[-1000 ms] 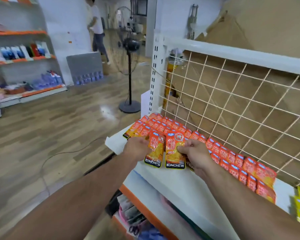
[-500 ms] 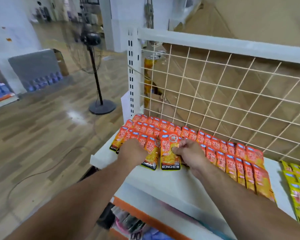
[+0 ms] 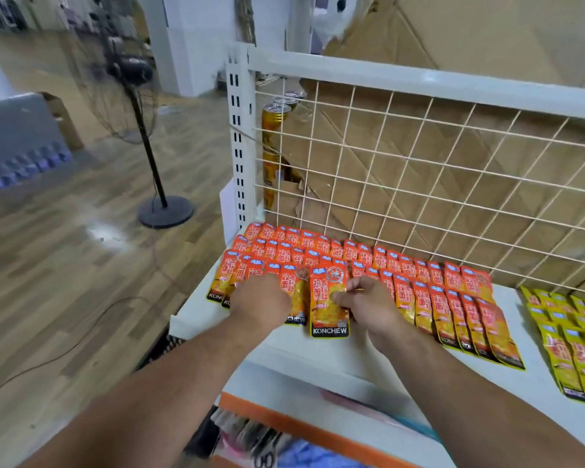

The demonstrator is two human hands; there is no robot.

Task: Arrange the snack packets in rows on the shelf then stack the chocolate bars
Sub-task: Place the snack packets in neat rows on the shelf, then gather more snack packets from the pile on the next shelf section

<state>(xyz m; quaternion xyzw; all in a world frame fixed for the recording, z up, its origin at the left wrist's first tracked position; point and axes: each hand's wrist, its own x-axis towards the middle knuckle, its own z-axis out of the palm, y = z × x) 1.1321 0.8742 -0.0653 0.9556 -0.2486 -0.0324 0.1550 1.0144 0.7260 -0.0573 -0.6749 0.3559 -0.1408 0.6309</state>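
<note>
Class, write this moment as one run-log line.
phase: arranging snack packets | left hand: rests on front-row packets | right hand: pinches KONCHEW packet | shelf: orange rows left, yellow packets right

Rows of snack packets [image 3: 352,255] lie on the shelf [image 3: 318,352], just before the wire grid [image 3: 419,184] — a second batch [image 3: 568,336] toward the grid's right end; cans [image 3: 273,136] and cardboard [image 3: 487,35] behind it, a fan [image 3: 129,70] left.

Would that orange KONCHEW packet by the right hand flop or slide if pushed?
Probably light and floppy: the orange packet lies thin and flat. Its glossy film looks slippery, so a push may slide it across the white shelf.
</note>
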